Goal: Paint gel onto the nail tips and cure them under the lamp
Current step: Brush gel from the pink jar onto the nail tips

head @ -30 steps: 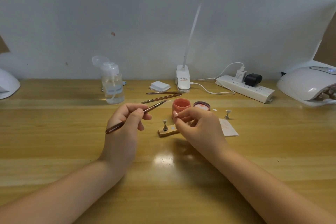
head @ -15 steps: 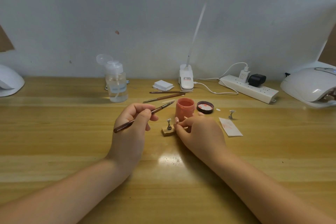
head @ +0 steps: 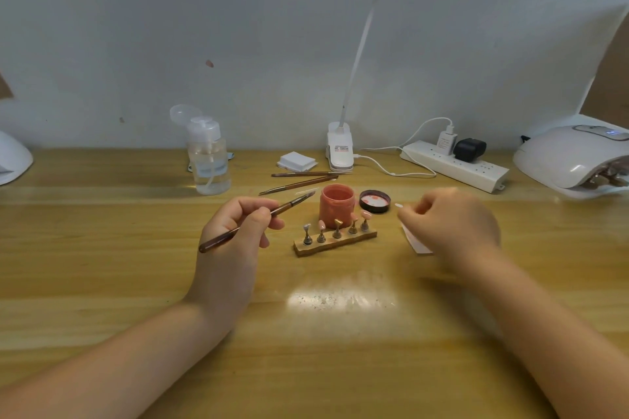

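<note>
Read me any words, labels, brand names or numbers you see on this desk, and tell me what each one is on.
Nothing here can be read with certainty.
Desk lamp clip base: a small label with dark and red print, too blurred to read.
White charger in the power strip: faint grey print, too small to read.
Curing lamp: a blue lit display on top, unreadable.
Gel jar, its lid and the pump bottle: no visible text.

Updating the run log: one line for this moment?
left hand: holds brush | right hand: blurred, near loose tip | gel jar: open
</note>
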A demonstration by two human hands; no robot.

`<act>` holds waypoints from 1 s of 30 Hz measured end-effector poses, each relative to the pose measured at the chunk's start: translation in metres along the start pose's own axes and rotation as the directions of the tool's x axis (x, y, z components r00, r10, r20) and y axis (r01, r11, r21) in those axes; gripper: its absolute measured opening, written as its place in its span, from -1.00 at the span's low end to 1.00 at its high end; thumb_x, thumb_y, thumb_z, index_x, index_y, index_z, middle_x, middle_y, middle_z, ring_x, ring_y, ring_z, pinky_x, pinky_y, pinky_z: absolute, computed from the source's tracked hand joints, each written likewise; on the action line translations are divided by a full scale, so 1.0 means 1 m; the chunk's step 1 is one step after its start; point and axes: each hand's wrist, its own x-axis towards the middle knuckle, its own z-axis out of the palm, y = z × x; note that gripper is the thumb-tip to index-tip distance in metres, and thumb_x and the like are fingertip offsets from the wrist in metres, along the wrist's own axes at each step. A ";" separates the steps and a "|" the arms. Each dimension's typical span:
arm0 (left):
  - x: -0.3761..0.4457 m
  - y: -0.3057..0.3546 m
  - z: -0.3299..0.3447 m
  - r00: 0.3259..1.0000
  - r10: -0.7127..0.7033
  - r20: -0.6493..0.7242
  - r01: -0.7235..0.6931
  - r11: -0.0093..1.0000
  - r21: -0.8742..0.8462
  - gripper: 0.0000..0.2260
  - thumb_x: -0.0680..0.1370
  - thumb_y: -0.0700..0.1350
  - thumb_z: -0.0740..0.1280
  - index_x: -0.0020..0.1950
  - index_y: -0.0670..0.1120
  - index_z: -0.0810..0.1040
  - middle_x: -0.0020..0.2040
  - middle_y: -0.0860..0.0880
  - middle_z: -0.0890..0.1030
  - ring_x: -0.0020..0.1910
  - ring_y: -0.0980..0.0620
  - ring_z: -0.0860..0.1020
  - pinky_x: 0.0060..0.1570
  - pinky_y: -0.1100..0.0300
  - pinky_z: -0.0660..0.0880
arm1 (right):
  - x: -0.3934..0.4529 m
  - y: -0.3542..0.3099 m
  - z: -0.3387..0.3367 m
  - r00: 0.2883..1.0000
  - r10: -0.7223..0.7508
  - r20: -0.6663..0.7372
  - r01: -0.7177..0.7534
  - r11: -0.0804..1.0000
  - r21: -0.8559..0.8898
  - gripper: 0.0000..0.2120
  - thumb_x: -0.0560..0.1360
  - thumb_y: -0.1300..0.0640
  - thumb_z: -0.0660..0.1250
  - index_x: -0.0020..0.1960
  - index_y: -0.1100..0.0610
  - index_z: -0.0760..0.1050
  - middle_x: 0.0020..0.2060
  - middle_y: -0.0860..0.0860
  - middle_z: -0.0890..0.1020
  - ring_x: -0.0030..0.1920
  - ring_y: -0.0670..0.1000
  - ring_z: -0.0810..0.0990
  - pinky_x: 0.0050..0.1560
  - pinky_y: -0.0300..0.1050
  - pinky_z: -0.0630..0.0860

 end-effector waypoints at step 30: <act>0.003 -0.003 -0.002 1.000 -0.027 -0.011 0.027 1.000 -0.003 -0.80 0.60 -0.22 0.23 -0.08 -0.02 0.63 -0.25 0.02 0.67 -0.33 0.19 0.49 -0.35 0.42 0.42 | -0.033 -0.036 0.008 0.849 -0.368 -0.380 0.528 0.632 0.567 -0.91 0.45 0.30 0.42 -0.06 0.18 0.64 -0.20 -0.06 0.65 -0.31 0.01 0.58 -0.27 -0.05 0.55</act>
